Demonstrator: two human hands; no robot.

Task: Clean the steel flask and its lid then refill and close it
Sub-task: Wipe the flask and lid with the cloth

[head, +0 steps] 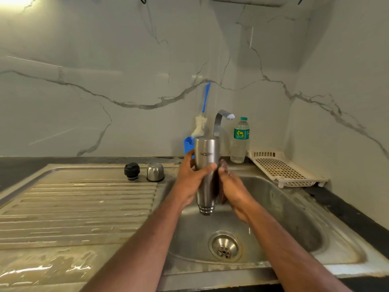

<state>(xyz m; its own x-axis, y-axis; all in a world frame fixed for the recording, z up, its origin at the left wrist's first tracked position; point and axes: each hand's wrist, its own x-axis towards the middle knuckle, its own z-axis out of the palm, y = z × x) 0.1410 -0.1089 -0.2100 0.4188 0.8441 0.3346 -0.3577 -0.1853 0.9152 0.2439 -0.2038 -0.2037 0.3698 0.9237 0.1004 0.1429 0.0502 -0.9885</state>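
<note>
I hold the steel flask (206,159) upside down over the sink basin (294,207), its mouth pointing at the drain. My left hand (190,180) grips the flask's body from the left, thumb across the front. My right hand (232,189) presses a dark brown scrub pad (222,165) against the flask's right side. On the draining board stand the black inner stopper (132,171) and the steel cup lid (155,172), side by side and apart from both hands.
A curved tap (223,119) stands behind the flask, with no water seen running. A blue-handled bottle brush (202,114) sits in a blue holder (188,145). A plastic water bottle (240,140) and a cream perforated tray (284,169) are at the back right. The ribbed draining board (73,207) is wet.
</note>
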